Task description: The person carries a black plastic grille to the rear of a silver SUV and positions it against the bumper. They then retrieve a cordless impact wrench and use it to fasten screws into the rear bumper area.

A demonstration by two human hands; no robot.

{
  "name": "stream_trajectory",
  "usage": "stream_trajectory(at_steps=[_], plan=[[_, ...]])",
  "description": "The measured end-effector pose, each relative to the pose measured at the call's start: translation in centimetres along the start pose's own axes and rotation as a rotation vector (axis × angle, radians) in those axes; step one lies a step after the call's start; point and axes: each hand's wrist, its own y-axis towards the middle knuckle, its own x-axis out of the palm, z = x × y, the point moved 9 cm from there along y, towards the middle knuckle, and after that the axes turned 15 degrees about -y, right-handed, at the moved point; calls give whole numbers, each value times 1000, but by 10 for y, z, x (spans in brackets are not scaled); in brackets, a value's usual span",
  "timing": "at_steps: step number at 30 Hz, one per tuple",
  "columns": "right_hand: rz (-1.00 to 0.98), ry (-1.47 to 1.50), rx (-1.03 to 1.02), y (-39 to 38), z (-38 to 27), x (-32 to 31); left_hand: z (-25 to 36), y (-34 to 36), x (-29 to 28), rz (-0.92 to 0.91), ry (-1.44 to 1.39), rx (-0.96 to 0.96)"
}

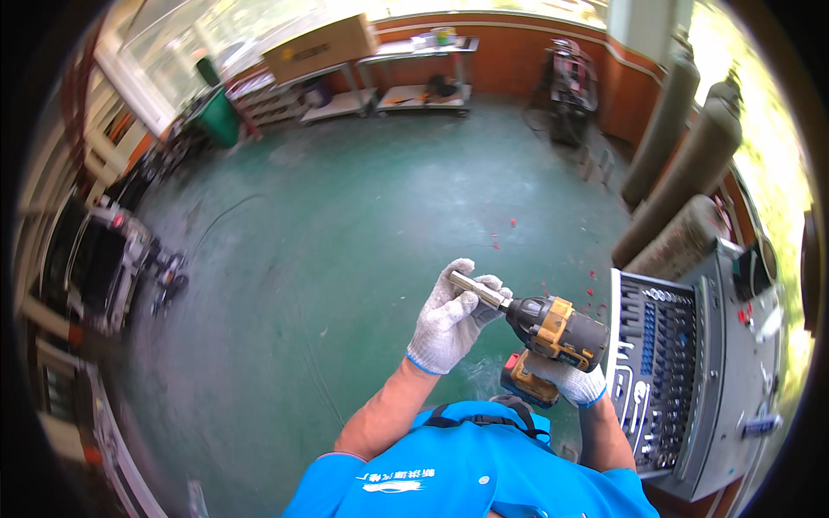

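Above the green floor (pixel 345 216), just left of an open tool drawer (pixel 614 332), a cordless impact wrench (pixel 553 326) points leftward. Its housing is black and dark grey with a yellow band; the battery pack (pixel 528 382) is yellow and black with a red patch. A long silver socket (pixel 477 289) sits at its nose. The gloved left hand (pixel 447 326) grasps the socket; the gloved right hand (pixel 567 378) grips the handle. Markings on the yellow band are too small to read; white characters and a white emblem mark the blue shirt (pixel 449 462).
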Motion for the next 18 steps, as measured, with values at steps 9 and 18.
stream_trajectory(at_steps=[9,18], plan=[[-463,-22,84,17,-95,342,265,-265,-80,377,191,559],[-857,4,74,3,-163,633,403,-515,-177,795,-191,906]])
